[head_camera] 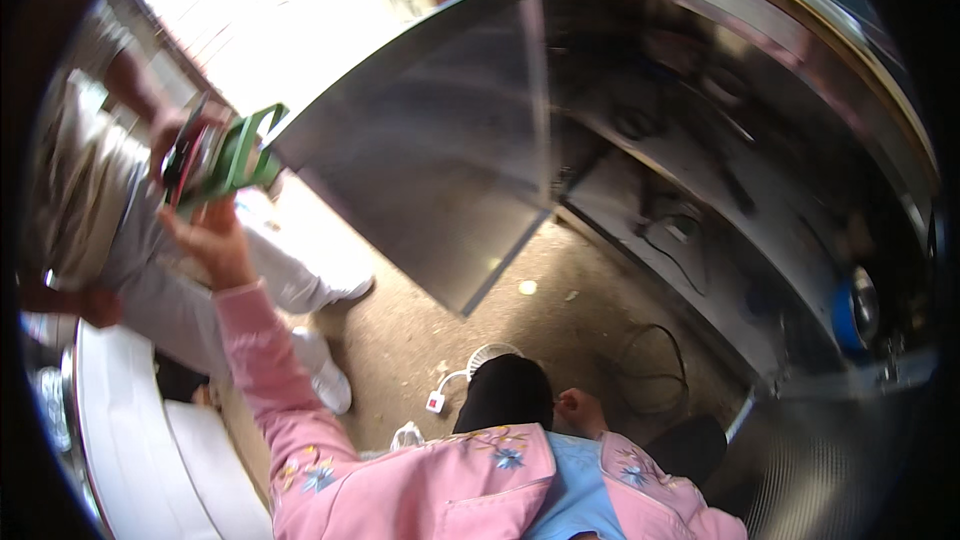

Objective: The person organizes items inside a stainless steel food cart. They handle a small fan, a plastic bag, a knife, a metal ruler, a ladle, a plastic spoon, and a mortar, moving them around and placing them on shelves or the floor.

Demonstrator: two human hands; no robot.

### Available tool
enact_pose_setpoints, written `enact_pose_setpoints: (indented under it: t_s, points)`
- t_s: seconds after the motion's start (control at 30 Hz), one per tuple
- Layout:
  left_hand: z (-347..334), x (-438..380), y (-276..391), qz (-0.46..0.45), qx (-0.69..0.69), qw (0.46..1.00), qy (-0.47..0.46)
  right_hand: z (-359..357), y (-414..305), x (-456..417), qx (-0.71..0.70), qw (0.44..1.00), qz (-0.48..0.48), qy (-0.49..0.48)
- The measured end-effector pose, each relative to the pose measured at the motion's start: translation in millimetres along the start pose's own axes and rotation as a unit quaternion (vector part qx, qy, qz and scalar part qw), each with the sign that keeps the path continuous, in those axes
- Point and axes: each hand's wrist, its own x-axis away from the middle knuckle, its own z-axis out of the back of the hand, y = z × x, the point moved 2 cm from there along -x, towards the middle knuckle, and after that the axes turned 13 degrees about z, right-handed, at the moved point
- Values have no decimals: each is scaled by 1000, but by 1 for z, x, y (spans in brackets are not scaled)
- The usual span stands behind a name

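Observation:
My left hand (214, 244) reaches out to the far left and grips the lower end of a green plastic holder (244, 154). Its thumb sticks out to the side, and the other fingers are partly hidden behind the plastic. Another person's hand (169, 135) is at the same holder from above, by dark and red flat items (187, 161) that are too blurred to name. Beside my knee (506, 394), my right hand (581, 411) is curled, with nothing visible in it.
An open metal cabinet door (435, 142) hangs ahead. Inside the cabinet, cables (675, 240) and blurred tools lie on the shelves (750, 262), near a blue round object (855, 307). A white power strip (435, 400) and a looped cable (679, 360) lie on the floor. The other person's legs (187, 292) stand left.

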Motion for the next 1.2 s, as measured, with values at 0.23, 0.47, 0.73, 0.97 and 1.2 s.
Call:
enact_pose_setpoints:
  t_s: [0.23,0.47,0.73,0.97,1.2]
  points:
    - [91,-9,16,30,-199,969,146,8,-16,-18,91,967,33,234]
    - [150,220,-157,344,-465,797,172,58,-29,-3,-349,894,-93,266]
    - [160,402,-337,275,-486,640,-527,176,-121,7,-367,841,38,396]
    - [-52,419,-427,270,-549,584,-534,233,-50,33,-380,786,29,487]
    - [-223,430,-366,305,-353,404,-787,254,-8,32,-464,737,-23,490]
